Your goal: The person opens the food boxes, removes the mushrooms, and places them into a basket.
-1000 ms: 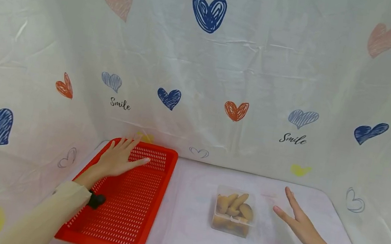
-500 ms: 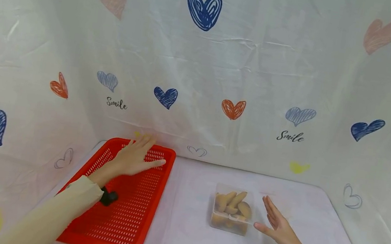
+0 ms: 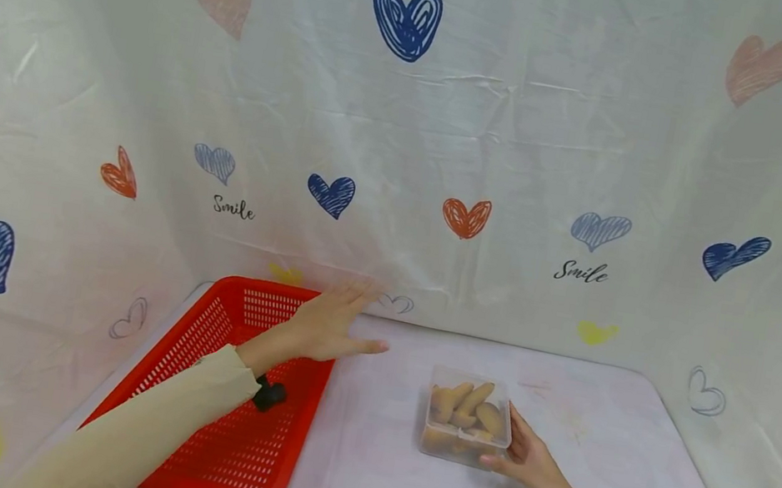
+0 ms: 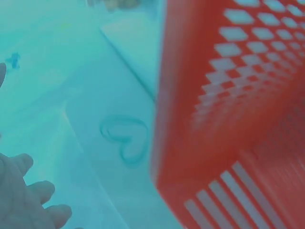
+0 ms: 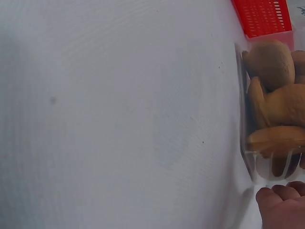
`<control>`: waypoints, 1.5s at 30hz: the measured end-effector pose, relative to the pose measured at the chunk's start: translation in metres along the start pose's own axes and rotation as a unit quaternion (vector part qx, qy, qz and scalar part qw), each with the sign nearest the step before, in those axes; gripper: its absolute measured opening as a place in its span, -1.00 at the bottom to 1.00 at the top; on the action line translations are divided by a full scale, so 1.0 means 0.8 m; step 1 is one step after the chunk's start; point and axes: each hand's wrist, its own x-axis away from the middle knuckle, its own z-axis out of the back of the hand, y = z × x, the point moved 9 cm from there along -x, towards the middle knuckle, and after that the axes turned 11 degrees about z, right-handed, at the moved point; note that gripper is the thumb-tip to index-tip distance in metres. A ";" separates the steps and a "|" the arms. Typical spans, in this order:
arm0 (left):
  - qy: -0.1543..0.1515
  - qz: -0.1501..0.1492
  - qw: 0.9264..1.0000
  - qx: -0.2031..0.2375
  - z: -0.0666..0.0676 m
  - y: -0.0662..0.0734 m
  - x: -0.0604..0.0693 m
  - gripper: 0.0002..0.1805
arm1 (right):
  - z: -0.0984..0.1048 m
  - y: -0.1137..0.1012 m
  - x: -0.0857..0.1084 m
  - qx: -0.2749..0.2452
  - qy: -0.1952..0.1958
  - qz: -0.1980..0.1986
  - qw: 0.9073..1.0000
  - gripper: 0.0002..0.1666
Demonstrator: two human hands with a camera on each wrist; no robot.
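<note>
A clear plastic box [image 3: 440,445] with tan-brown rounded and elongated pieces [image 3: 461,406] inside stands on the white-covered table. I cannot tell what the pieces are. At the box's right side is my right hand [image 3: 529,459], thumb by the near corner and fingers along the side; whether it touches is unclear. The right wrist view shows its fingertips [image 5: 283,192] close to the box's end. My left hand [image 3: 327,329] is spread, thumb apart, over the far right corner of a red perforated basket [image 3: 285,464] and holds nothing. The left wrist view shows fingertips [image 4: 43,191] apart from the basket.
White sheeting printed with hearts [image 3: 466,218] and "Smile" lettering rises behind and beside the table [image 3: 374,461]. The basket takes up the table's left part, and a strip of table separates it from the box.
My left hand has moved right across the basket, from its far left part to its far right corner. My right hand has moved left to the box. Basket and box stay put.
</note>
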 end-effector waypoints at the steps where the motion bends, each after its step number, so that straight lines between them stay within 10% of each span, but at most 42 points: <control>1: -0.003 -0.006 1.000 -0.004 -0.004 0.010 -0.002 0.06 | -0.002 0.002 -0.001 -0.006 0.002 0.003 1.000 0.22; 25: -0.116 -0.132 0.984 -0.032 -0.099 0.158 -0.011 0.01 | -0.019 0.009 -0.009 -0.038 0.002 0.033 0.999 0.12; 45: -0.105 -0.178 0.972 -0.113 -0.148 0.208 0.004 -0.22 | -0.030 -0.001 -0.003 0.013 -0.020 0.051 0.998 0.11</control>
